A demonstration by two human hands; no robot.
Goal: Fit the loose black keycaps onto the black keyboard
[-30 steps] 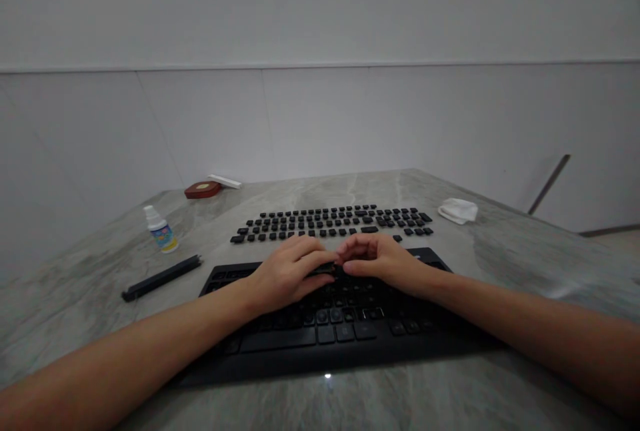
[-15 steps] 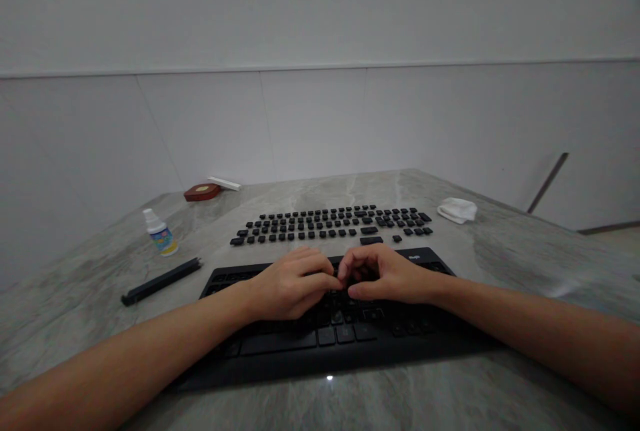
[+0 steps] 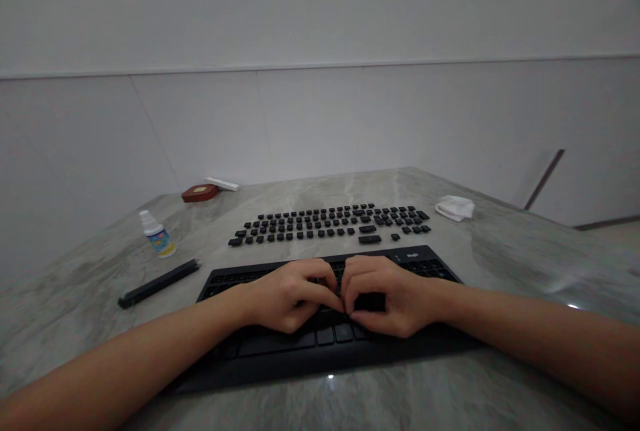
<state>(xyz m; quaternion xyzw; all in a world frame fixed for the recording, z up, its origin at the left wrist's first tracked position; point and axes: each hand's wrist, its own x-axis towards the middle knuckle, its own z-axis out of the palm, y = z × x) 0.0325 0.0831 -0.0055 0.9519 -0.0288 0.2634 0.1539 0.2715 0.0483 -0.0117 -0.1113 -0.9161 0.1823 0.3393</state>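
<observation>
A black keyboard (image 3: pixel 285 364) lies at the near side of the table, with many of its keycaps off and a few still on along its front row. Over its middle, my left hand (image 3: pixel 295 294) is curled, its fingertips meeting those of the other hand. My right hand (image 3: pixel 387 294) is closed in a pinch, thumb against index finger, low over the keys. Whatever sits between the fingertips is too small or hidden to make out. Beyond the keyboard, loose black keycaps (image 3: pixel 320 223) are laid out in rows.
On the left stand a white spray bottle (image 3: pixel 160 237) and a dark stick-like tool (image 3: pixel 159 283). Farther back lie a reddish-brown case (image 3: pixel 200 193) and a white strip (image 3: pixel 223 184). A folded white cloth (image 3: pixel 455 207) rests at the right on the grey marbled table (image 3: pixel 520 264).
Both hands have shifted slightly nearer to me over the keyboard. The right thumb and index finger have come together into a pinch.
</observation>
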